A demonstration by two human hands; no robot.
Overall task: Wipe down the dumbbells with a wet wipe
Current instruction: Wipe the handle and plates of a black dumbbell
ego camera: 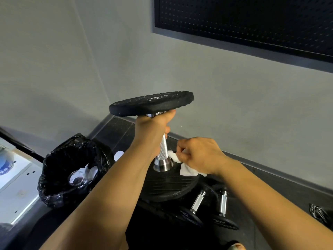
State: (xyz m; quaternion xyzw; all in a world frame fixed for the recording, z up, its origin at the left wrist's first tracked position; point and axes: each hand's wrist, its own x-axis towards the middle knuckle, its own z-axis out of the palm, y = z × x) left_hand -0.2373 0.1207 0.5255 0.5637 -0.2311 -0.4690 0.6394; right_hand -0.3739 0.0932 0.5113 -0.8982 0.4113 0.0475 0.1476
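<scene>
A black dumbbell [153, 103] with a chrome knurled handle stands upright on end in the middle of the view. My left hand [153, 134] grips the upper part of its handle, just under the top plate. My right hand [198, 156] pinches a crumpled white wet wipe [185, 168] and presses it against the lower end of the handle, by the chrome collar above the bottom plate [171, 188]. Two smaller dumbbells [198, 204] [223, 206] lie on the dark floor to the lower right.
A bin lined with a black bag [72, 170] sits to the left, with used white wipes inside. A white cabinet [16, 186] is at the far left. A grey wall and a black perforated panel [252, 20] lie behind. A black wire item [319, 213] lies at right.
</scene>
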